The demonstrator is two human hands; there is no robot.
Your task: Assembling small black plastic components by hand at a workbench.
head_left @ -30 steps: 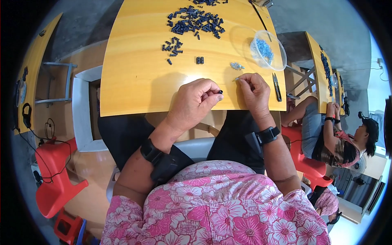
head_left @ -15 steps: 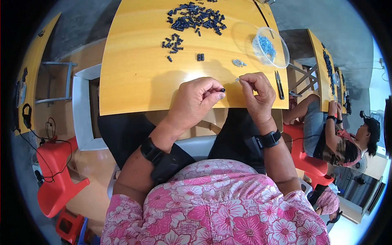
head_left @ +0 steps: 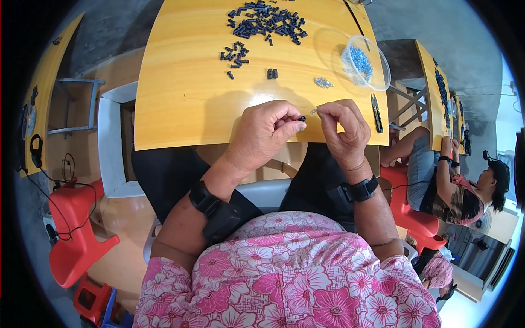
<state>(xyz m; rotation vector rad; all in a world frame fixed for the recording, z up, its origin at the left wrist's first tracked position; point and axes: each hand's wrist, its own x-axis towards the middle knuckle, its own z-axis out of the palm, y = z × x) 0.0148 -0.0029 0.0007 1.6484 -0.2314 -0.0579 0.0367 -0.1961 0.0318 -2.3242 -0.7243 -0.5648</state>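
Between the thumb and fingers of my left hand (head_left: 264,128) is a small black plastic part (head_left: 302,118), its end poking out to the right. My right hand (head_left: 345,129) pinches a tiny clear, shiny piece (head_left: 314,111) just right of that part, with a small gap between them. Beyond my hands lies a little heap of clear pieces (head_left: 323,82). A pair of small black parts (head_left: 272,74) stands side by side left of the heap. Farther off are a small cluster of black parts (head_left: 235,54) and a large pile of black parts (head_left: 266,22).
A clear round tub (head_left: 384,70) of bluish pieces stands at the table's right. Thread snips (head_left: 377,113) lie near the right edge of the yellow table (head_left: 180,104). A red chair (head_left: 76,235) is at left; at right a co-worker (head_left: 449,186) sits at another table.
My right hand has shifted slightly left, bringing the clear piece closer to the black part. The view has moved a little, so the table appears slightly shifted.
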